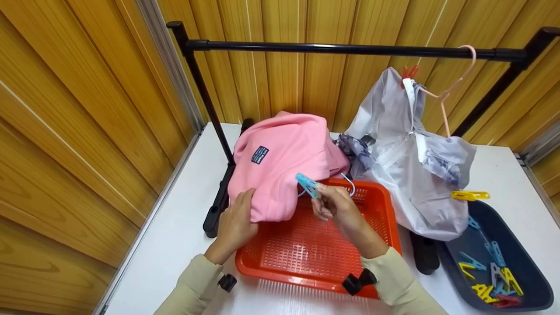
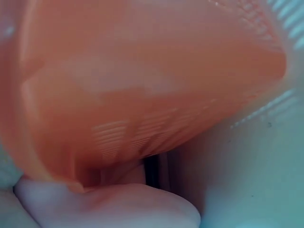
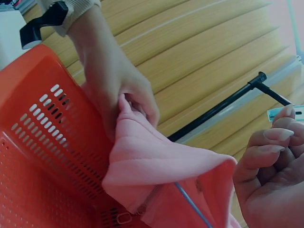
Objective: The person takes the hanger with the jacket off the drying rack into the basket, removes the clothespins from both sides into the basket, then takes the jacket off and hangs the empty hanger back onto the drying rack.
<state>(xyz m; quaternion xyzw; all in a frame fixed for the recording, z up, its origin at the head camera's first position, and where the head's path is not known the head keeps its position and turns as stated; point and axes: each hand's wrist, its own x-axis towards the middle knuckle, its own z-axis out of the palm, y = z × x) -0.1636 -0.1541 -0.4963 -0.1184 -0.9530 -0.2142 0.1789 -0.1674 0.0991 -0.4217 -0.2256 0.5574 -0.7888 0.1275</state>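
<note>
A pink garment with a dark label and a striped drawstring lies heaped over the back of the red basket. My left hand grips its lower left edge; the right wrist view shows the cloth bunched between that hand's thumb and fingers. Between thumb and fingertips, my right hand pinches a light blue clothespin in front of the garment. Mostly the basket's orange-red side fills the left wrist view.
A black rack bar spans the back. From its right end, a pink hanger hangs beside a pale grey garment bearing red and yellow clothespins. A dark tray at right holds several clothespins.
</note>
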